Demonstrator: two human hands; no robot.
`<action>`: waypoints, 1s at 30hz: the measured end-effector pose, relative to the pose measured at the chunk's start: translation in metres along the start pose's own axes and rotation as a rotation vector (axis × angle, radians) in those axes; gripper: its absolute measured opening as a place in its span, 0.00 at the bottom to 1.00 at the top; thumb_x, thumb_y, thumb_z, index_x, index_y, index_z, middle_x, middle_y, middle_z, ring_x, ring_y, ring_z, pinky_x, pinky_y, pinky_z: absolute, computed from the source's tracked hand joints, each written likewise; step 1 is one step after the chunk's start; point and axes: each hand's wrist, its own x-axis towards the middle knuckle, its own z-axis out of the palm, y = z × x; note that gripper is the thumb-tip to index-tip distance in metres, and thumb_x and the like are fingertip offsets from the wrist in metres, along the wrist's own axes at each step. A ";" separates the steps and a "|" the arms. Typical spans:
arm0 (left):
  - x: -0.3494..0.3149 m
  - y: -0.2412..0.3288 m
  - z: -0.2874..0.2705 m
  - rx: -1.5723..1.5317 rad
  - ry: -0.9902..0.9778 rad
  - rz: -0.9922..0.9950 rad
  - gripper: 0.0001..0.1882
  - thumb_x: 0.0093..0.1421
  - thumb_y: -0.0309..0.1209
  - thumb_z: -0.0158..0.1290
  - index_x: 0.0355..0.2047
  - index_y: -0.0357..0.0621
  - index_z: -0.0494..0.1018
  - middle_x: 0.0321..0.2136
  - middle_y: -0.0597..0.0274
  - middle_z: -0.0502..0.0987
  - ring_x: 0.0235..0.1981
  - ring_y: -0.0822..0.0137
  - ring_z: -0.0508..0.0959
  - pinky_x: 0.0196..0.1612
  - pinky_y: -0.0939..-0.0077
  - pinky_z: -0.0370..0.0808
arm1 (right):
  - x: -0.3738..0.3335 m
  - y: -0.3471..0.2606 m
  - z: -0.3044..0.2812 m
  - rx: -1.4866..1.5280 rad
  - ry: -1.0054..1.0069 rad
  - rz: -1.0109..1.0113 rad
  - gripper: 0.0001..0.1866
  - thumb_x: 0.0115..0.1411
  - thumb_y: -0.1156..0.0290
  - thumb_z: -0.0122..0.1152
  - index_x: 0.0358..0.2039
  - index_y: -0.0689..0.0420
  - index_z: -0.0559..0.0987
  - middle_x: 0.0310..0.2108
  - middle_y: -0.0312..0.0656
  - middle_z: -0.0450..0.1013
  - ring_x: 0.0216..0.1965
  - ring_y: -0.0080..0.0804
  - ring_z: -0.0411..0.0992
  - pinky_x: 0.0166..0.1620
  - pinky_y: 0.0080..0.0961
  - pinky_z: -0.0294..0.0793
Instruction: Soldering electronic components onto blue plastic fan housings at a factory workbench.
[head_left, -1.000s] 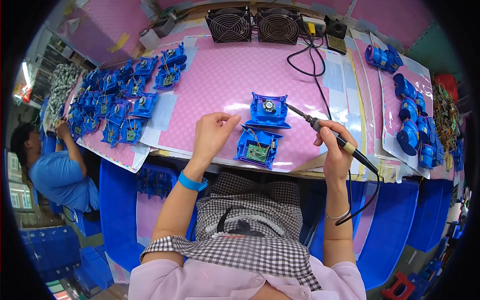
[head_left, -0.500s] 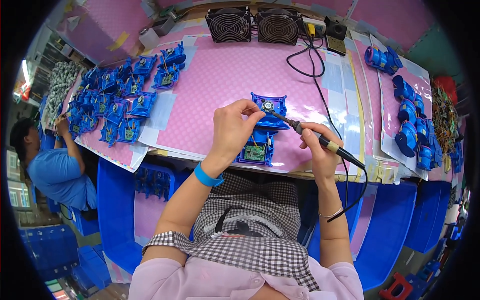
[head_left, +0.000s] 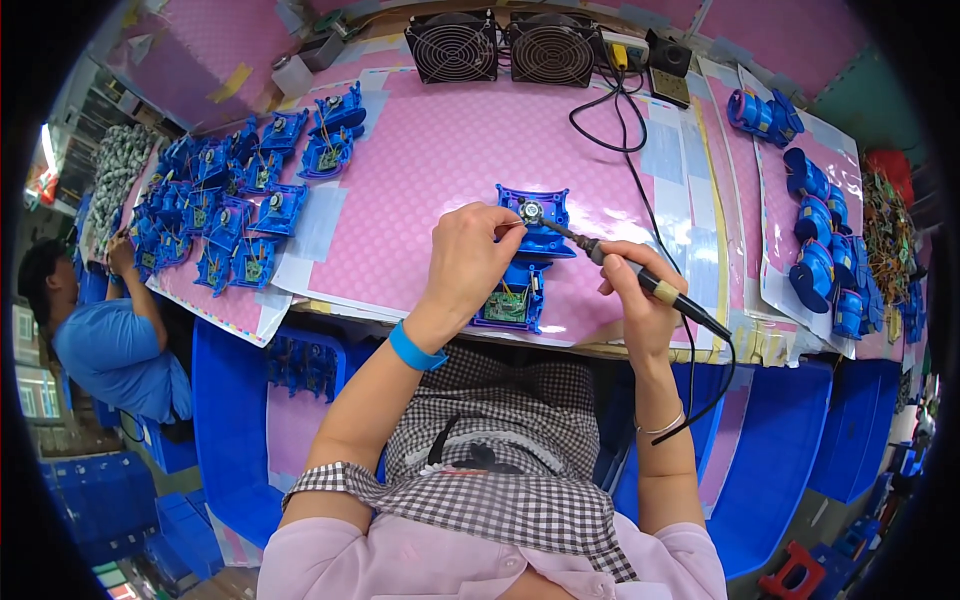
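Left hand (head_left: 468, 258): grip pressed together at the fingertips, pinching a thin wire (head_left: 514, 225) beside a round speaker (head_left: 532, 211). Right hand (head_left: 642, 292): grip wrapped around a soldering iron (head_left: 702, 315), tip near the speaker. Upper blue shell (head_left: 557, 204), one, bearing the speaker, on the pink-covered tabletop (head_left: 400, 170). Lower blue shell, one, with green circuit board (head_left: 506, 306), nearer the person. Black fans (head_left: 452, 48), two, at rear.

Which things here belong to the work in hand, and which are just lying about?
In hand:
soldering iron, right hand
thin wire, left hand
round speaker in blue housing
green circuit board in nearer housing

Lying about:
heaped blue housings, left
blue cylindrical parts, right
loose wires, far right
white bottle
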 end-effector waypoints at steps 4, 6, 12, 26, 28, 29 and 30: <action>0.002 -0.001 0.002 0.029 -0.004 0.024 0.07 0.49 0.26 0.60 0.28 0.36 0.80 0.25 0.54 0.80 0.27 0.63 0.80 0.33 0.73 0.75 | 0.000 -0.003 -0.010 0.050 0.051 0.040 0.08 0.57 0.78 0.58 0.37 0.68 0.79 0.26 0.45 0.75 0.23 0.25 0.71 0.29 0.18 0.70; 0.003 -0.001 0.003 0.027 -0.003 0.028 0.07 0.49 0.26 0.60 0.28 0.36 0.80 0.25 0.54 0.80 0.27 0.63 0.80 0.33 0.73 0.75 | 0.000 -0.004 -0.014 0.092 0.076 0.063 0.09 0.57 0.78 0.58 0.36 0.69 0.78 0.26 0.45 0.75 0.23 0.25 0.71 0.29 0.19 0.71; 0.004 -0.003 0.005 0.013 0.015 0.033 0.07 0.48 0.26 0.60 0.28 0.36 0.80 0.25 0.53 0.80 0.26 0.62 0.80 0.32 0.72 0.76 | -0.002 0.003 -0.019 0.134 0.165 0.022 0.11 0.62 0.74 0.55 0.40 0.68 0.77 0.22 0.40 0.71 0.20 0.23 0.67 0.26 0.19 0.67; 0.005 -0.003 0.006 0.048 -0.030 0.065 0.07 0.47 0.26 0.56 0.26 0.35 0.78 0.23 0.51 0.79 0.25 0.59 0.80 0.30 0.69 0.75 | -0.005 0.008 -0.022 -0.182 -0.027 -0.188 0.07 0.67 0.68 0.51 0.38 0.58 0.72 0.28 0.48 0.76 0.30 0.29 0.77 0.34 0.19 0.75; 0.005 -0.007 0.005 0.061 0.051 0.132 0.07 0.49 0.26 0.56 0.26 0.35 0.78 0.22 0.51 0.79 0.23 0.61 0.79 0.29 0.70 0.74 | -0.005 0.015 -0.021 -0.113 -0.083 -0.069 0.12 0.58 0.68 0.64 0.36 0.58 0.70 0.44 0.57 0.74 0.47 0.39 0.75 0.47 0.29 0.75; 0.003 -0.011 0.002 0.083 0.134 0.190 0.07 0.50 0.27 0.56 0.26 0.34 0.78 0.22 0.52 0.78 0.22 0.63 0.78 0.27 0.71 0.73 | -0.003 0.008 -0.013 -0.240 -0.215 -0.172 0.19 0.52 0.67 0.69 0.35 0.59 0.68 0.49 0.58 0.71 0.52 0.42 0.71 0.50 0.32 0.72; 0.001 -0.009 -0.008 0.086 0.135 0.186 0.07 0.50 0.27 0.56 0.26 0.34 0.78 0.22 0.52 0.78 0.22 0.63 0.78 0.27 0.71 0.73 | -0.002 0.000 -0.006 -0.366 -0.348 -0.277 0.25 0.45 0.66 0.75 0.35 0.59 0.66 0.54 0.60 0.67 0.56 0.45 0.67 0.53 0.35 0.70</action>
